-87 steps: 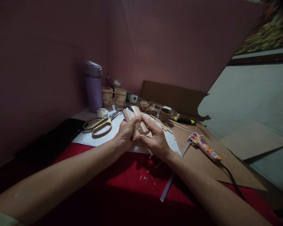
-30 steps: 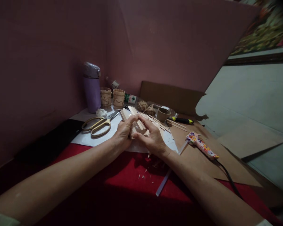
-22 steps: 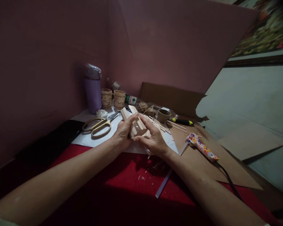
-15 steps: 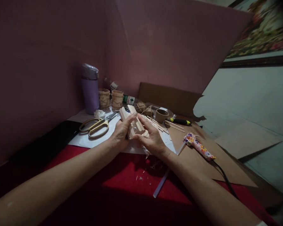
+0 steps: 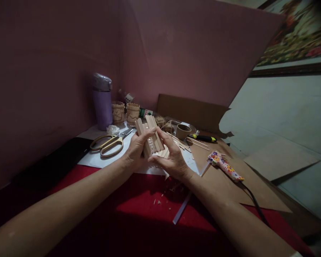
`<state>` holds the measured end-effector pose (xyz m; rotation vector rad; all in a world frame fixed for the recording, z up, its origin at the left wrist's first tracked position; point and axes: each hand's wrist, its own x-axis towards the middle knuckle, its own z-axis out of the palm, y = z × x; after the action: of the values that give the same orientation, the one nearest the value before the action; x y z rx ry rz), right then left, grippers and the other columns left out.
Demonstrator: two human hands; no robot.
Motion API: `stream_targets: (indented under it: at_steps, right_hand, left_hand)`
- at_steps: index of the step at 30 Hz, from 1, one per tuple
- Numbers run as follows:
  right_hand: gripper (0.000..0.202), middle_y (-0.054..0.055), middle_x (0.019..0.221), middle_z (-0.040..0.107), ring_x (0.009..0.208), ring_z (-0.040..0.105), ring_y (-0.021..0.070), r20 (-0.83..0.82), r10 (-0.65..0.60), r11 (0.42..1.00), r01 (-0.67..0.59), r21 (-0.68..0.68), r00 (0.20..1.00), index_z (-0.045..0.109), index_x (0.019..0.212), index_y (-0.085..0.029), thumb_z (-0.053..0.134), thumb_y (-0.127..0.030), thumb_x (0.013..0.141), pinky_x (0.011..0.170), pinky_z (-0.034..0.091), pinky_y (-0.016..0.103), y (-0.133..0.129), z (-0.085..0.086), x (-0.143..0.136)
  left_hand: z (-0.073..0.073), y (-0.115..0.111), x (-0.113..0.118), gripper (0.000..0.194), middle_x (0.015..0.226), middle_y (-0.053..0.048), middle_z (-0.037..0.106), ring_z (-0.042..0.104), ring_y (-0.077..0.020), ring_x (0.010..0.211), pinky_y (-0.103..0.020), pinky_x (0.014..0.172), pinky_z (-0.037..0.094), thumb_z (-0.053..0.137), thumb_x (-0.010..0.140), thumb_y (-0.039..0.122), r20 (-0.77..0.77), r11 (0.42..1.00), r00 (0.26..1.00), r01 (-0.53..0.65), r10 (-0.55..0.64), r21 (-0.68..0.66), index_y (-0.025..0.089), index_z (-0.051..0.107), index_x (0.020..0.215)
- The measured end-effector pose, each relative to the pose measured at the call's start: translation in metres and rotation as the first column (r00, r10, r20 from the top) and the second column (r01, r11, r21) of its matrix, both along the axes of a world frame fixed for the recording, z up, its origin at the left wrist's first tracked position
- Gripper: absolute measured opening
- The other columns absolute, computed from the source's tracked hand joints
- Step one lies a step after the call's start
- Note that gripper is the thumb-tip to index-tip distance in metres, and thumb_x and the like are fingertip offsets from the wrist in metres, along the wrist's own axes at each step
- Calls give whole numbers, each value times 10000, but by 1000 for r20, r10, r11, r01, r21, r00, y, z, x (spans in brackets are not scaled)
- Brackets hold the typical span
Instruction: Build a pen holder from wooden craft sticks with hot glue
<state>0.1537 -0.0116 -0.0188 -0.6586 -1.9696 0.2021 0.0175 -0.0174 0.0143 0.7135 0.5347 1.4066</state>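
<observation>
So you're gripping a clear plastic piece lined with flat wooden sticks (image 5: 156,140) right at the center of your view, and it's sitting tilted above the table, its top end pointing toward 11 o'clock. Your left hand (image 5: 135,150) is clamping its left side, thumb lying over the near face. Your right hand (image 5: 173,156) is closing on the other side, fingers touching the sticks and thumb reaching in by the bottom end. The undersides of both grips are hiding from the camera, so I can't tell how those fingers are sitting.

Taking that piece as the clock's middle: the gold-handled scissors (image 5: 111,145) are lying at 9 on white paper (image 5: 95,160), blades pointing away from you. A purple tumbler (image 5: 102,109) is standing at 10, and two wooden cups (image 5: 133,114) are standing side by side near 11. Loose sticks (image 5: 180,143) are lying in a pile at 3, with a black and yellow cutter (image 5: 205,138) resting farther out that way. The flowery glue gun (image 5: 226,167) is lying on brown cardboard (image 5: 216,187) at 4, and a translucent glue stick (image 5: 181,212) is pointing your way at 5, on the red cloth (image 5: 139,214).
</observation>
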Motion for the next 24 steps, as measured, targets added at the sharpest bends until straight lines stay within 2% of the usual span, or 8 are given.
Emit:
stream_targets:
  at_steps: [5, 11, 24]
  right_hand:
    - [865, 154, 1445, 486, 1345, 455, 299, -5, -47, 999, 47, 9, 999, 372, 1479, -249, 693, -600, 756, 1131, 357, 527, -3, 0, -2]
    - [813, 172, 1428, 504, 1346, 458, 304, 1, -42, 999, 42, 19, 999, 388, 1472, -199, 666, -565, 802, 1128, 373, 506, -3, -3, -4]
    - [778, 152, 1424, 520, 1348, 460, 303, -16, -21, 1000, 21, 3, 1000, 418, 1458, -219, 659, -567, 806, 1131, 370, 501, 0, -5, -5]
  left_hand:
    - [0, 0, 2, 435, 754, -31, 683, 628, -145, 604, -275, 563, 545, 829, 618, 293, -4, 1000, 1000, -30, 30, 0, 138, 650, 983]
    - [-6, 2, 5, 430, 762, -42, 677, 622, -152, 606, -279, 549, 538, 806, 619, 273, -51, 993, 992, -118, 117, -26, 131, 642, 990]
    - [-7, 0, 9, 451, 759, -50, 670, 617, -158, 608, -277, 549, 528, 804, 566, 265, -44, 982, 983, -182, 180, -54, 112, 640, 958]
